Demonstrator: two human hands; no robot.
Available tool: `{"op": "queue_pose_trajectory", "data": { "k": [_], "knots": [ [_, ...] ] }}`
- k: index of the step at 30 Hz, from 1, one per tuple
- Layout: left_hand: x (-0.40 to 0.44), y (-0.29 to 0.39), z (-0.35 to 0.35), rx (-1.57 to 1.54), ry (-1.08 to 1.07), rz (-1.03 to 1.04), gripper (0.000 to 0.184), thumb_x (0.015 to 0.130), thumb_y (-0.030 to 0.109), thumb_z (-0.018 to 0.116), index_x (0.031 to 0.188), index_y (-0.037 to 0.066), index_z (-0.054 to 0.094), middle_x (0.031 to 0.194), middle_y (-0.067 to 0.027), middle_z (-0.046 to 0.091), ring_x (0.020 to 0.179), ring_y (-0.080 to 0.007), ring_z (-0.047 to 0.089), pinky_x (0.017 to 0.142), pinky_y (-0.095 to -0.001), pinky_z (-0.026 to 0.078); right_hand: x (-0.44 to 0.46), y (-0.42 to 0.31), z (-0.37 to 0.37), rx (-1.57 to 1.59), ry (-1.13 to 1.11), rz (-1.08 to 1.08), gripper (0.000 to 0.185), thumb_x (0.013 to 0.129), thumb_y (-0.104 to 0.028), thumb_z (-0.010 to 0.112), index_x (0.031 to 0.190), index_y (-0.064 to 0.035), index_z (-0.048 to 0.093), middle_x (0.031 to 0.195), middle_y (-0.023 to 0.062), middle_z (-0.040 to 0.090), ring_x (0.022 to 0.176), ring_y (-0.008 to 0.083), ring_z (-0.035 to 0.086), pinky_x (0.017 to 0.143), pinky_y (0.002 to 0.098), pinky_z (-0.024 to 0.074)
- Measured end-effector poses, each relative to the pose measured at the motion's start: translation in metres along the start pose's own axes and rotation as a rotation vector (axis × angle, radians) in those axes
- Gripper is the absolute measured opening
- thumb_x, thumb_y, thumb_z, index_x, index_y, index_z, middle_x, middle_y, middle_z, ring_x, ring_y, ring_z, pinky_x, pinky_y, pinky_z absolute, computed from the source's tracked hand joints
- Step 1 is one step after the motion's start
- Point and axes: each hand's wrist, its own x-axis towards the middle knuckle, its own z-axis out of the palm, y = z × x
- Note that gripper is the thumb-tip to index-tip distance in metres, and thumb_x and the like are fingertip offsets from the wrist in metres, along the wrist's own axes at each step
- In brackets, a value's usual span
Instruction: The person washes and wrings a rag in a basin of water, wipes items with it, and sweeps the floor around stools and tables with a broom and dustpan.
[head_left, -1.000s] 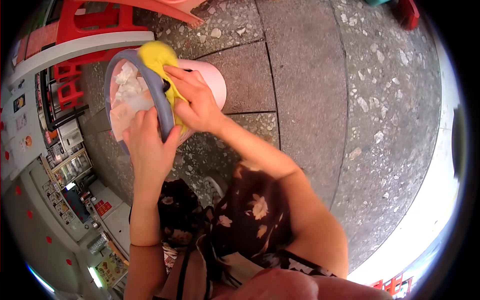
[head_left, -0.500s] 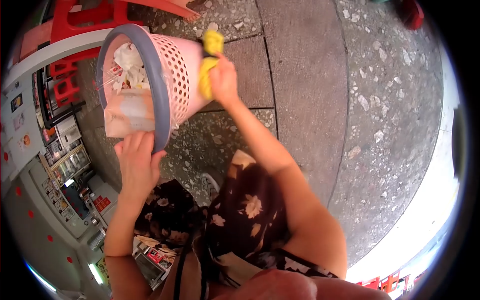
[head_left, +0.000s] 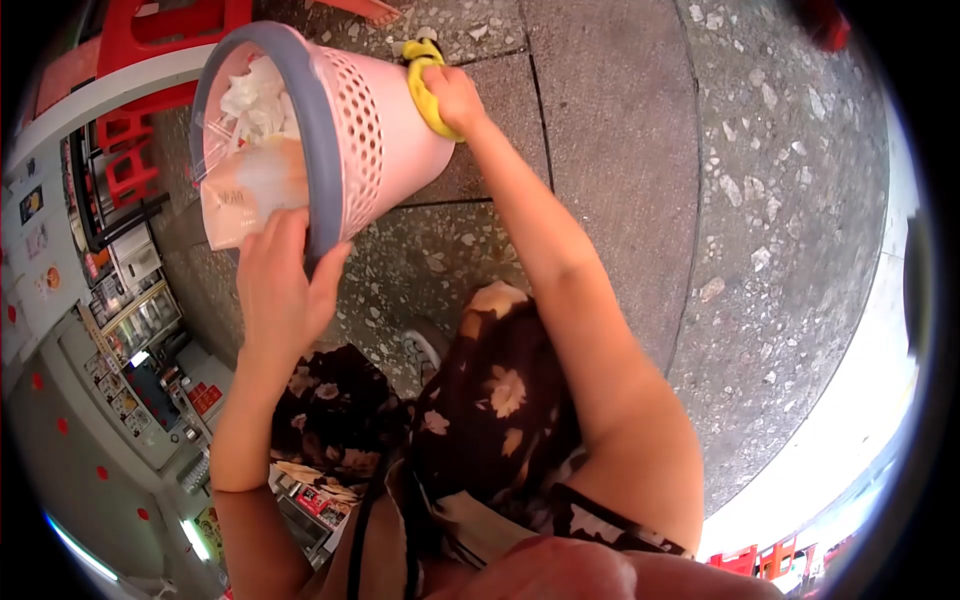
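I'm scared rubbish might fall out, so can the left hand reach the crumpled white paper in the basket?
Probably yes: the crumpled white paper shows in the open-mouthed basket, and the left hand holds its grey rim. That hand would likely have to let go and get past the beige packet.

My widest passage runs over the grey stone-flecked floor (head_left: 625, 140), from the right hand (head_left: 453, 98) out to the floor's right edge. At its upper left I'm blocked by the tilted pink plastic basket (head_left: 405, 130) with a grey rim; past it crowds red plastic furniture (head_left: 130, 170). The left hand (head_left: 273, 280) obstructs the rim's near side. Between basket and dark floral-clothed legs (head_left: 490, 400) I see a smaller gap, narrowed by a pale shoe (head_left: 422, 348). White crumpled paper (head_left: 262, 105) partly blocks the basket's mouth.
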Motion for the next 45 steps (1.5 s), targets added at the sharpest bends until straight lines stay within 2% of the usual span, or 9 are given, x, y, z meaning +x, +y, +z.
{"op": "queue_pose_trajectory", "data": {
  "k": [5, 8, 13, 15, 21, 27, 33, 38, 45],
  "knots": [
    [0.039, 0.034, 0.005, -0.311, 0.118, -0.17, 0.023, 0.072, 0.015, 0.068, 0.084, 0.0, 0.057, 0.07, -0.011, 0.055, 0.057, -0.0222, 0.053, 0.054, -0.0329, 0.041, -0.124, 0.088, 0.065, 0.304, 0.421, -0.363, 0.06, 0.081, -0.019, 0.036, 0.13, 0.0123, 0.025, 0.133, 0.0312, 0.029, 0.126, 0.0426, 0.026, 0.107, 0.0404, 0.0195],
    [0.043, 0.037, 0.008, -0.4, 0.11, -0.243, 0.022, 0.072, 0.016, 0.067, 0.078, -0.002, 0.056, 0.064, -0.0109, 0.055, 0.052, -0.0188, 0.053, 0.05, -0.0312, 0.041, -0.162, 0.049, 0.061, 0.321, 0.183, -0.159, 0.064, 0.081, -0.014, 0.03, 0.134, 0.0138, 0.006, 0.141, 0.031, 0.006, 0.133, 0.0414, 0.006, 0.11, 0.0383, 0.0047],
    [0.036, 0.009, 0.01, -0.271, 0.045, -0.177, 0.022, 0.073, 0.017, 0.067, 0.077, -0.003, 0.057, 0.062, -0.0104, 0.056, 0.051, -0.0174, 0.052, 0.051, -0.0285, 0.041, -0.051, 0.011, 0.026, 0.09, 0.342, -0.455, 0.051, 0.085, -0.029, 0.034, 0.118, 0.007, 0.047, 0.122, 0.0291, 0.046, 0.117, 0.0418, 0.041, 0.101, 0.0408, 0.0308],
    [0.041, 0.006, 0.007, -0.28, 0.026, -0.143, 0.021, 0.075, 0.017, 0.065, 0.077, -0.003, 0.058, 0.061, -0.0091, 0.057, 0.051, -0.0145, 0.051, 0.05, -0.0271, 0.04, -0.005, -0.035, -0.004, -0.067, -0.071, -0.178, 0.046, 0.083, -0.035, 0.037, 0.105, -0.0015, 0.059, 0.109, 0.0258, 0.056, 0.105, 0.0387, 0.051, 0.092, 0.0405, 0.0394],
    [0.057, -0.008, 0.001, -0.422, -0.07, -0.275, 0.02, 0.085, 0.013, 0.058, 0.094, -0.004, 0.06, 0.073, 0.0023, 0.057, 0.064, -0.0025, 0.048, 0.056, -0.019, 0.039, -0.02, 0.002, 0.018, -0.001, 0.148, -0.141, 0.046, 0.084, -0.033, 0.039, 0.107, 0.0033, 0.054, 0.11, 0.0279, 0.054, 0.102, 0.0413, 0.051, 0.09, 0.0442, 0.0388],
    [0.053, -0.01, 0.007, -0.51, -0.048, -0.275, 0.02, 0.085, 0.012, 0.058, 0.097, -0.005, 0.059, 0.075, 0.0025, 0.057, 0.064, -0.0024, 0.047, 0.057, -0.0186, 0.039, -0.139, 0.019, 0.101, 0.492, 0.298, 0.004, 0.058, 0.091, -0.02, 0.027, 0.13, 0.0183, 0.008, 0.138, 0.0358, 0.005, 0.131, 0.0452, 0.008, 0.109, 0.0432, 0.0084],
    [0.05, -0.015, -0.003, -0.391, -0.138, -0.229, 0.019, 0.078, 0.015, 0.062, 0.082, -0.003, 0.059, 0.063, -0.0038, 0.054, 0.055, -0.0076, 0.046, 0.051, -0.0233, 0.037, -0.073, -0.012, 0.036, 0.138, 0.34, -0.821, 0.042, 0.082, -0.012, 0.038, 0.116, 0.0119, 0.043, 0.122, 0.029, 0.045, 0.115, 0.0426, 0.042, 0.101, 0.0434, 0.03],
    [0.029, -0.038, -0.008, -0.193, -0.188, 0.17, 0.018, 0.074, 0.015, 0.064, 0.079, 0.0, 0.057, 0.074, -0.0096, 0.053, 0.067, -0.0221, 0.05, 0.061, -0.0309, 0.038, -0.065, 0.013, 0.02, 0.181, 0.319, -0.316, 0.032, 0.082, -0.011, 0.036, 0.105, 0.01, 0.047, 0.098, 0.0288, 0.052, 0.095, 0.0429, 0.049, 0.086, 0.0443, 0.0377],
    [-0.032, -0.079, -0.006, 0.054, -0.399, 0.487, 0.028, 0.067, 0.014, 0.068, 0.089, 0.002, 0.057, 0.088, -0.0088, 0.056, 0.083, -0.0286, 0.052, 0.073, -0.0377, 0.037, -0.108, -0.054, 0.02, 0.054, 0.29, -0.876, 0.04, 0.076, -0.005, 0.042, 0.114, 0.0022, 0.053, 0.116, 0.0225, 0.053, 0.113, 0.0358, 0.048, 0.098, 0.0396, 0.0358]
  ]
}}
